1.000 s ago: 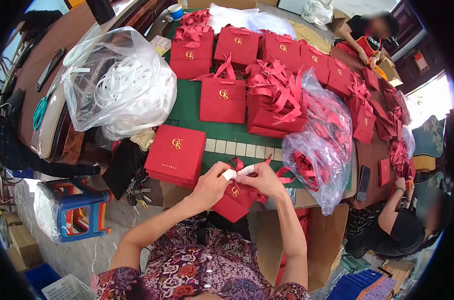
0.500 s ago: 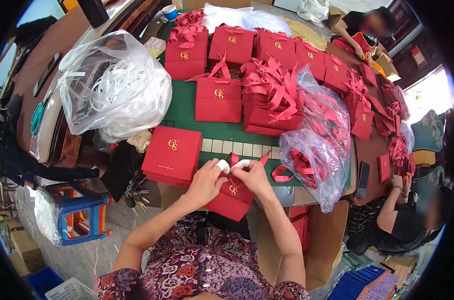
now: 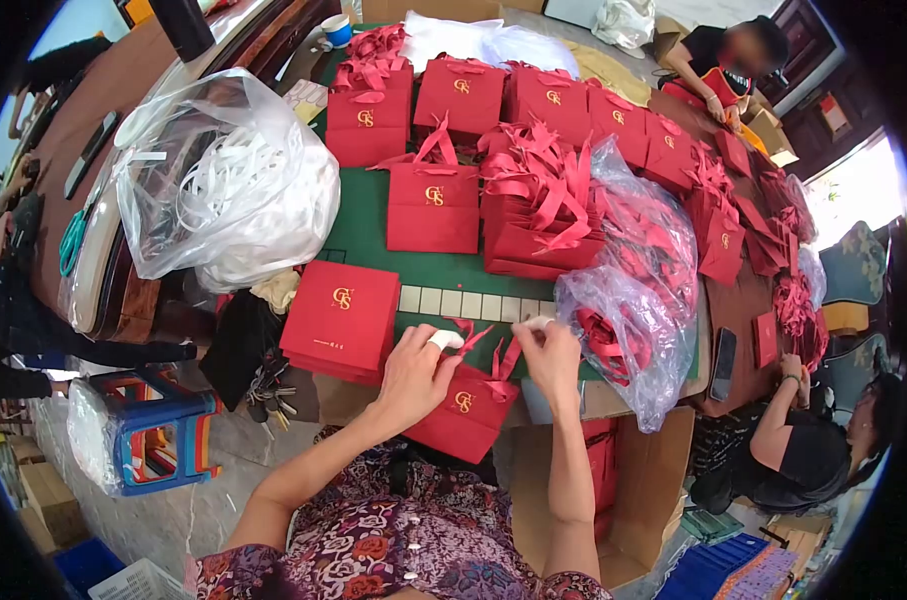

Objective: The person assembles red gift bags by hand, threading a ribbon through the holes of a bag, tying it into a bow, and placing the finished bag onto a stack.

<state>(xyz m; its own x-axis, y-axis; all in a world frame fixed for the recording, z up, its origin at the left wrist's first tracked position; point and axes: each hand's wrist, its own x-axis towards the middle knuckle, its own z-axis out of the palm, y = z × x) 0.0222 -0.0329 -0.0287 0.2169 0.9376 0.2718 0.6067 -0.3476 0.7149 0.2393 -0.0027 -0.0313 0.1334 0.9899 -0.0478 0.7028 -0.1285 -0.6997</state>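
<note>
At the table's near edge a red gift bag (image 3: 465, 410) with a gold logo leans towards me, its red ribbon (image 3: 503, 362) standing up from the top. My left hand (image 3: 416, 375) is at the bag's upper left, its fingers closed on the ribbon; white wrapping covers a fingertip. To the right, apart from the bag, my right hand (image 3: 553, 362) is pinched, also with white on a finger; what it holds is too small to tell. A stack of flat red bags (image 3: 341, 318) lies left of my left hand.
Upright red bags (image 3: 433, 210) and a plastic bag of red ribbons (image 3: 623, 320) stand beyond. A clear bag of white ribbon (image 3: 238, 185) sits left. Pale tiles (image 3: 463, 303) line the green mat (image 3: 358, 215). Two people are at the right. Below is a cardboard box (image 3: 648, 500).
My right hand has moved right, away from the bag and its ribbon. The ribbon ends now stand free between my hands, and the bag sits slightly lower.
</note>
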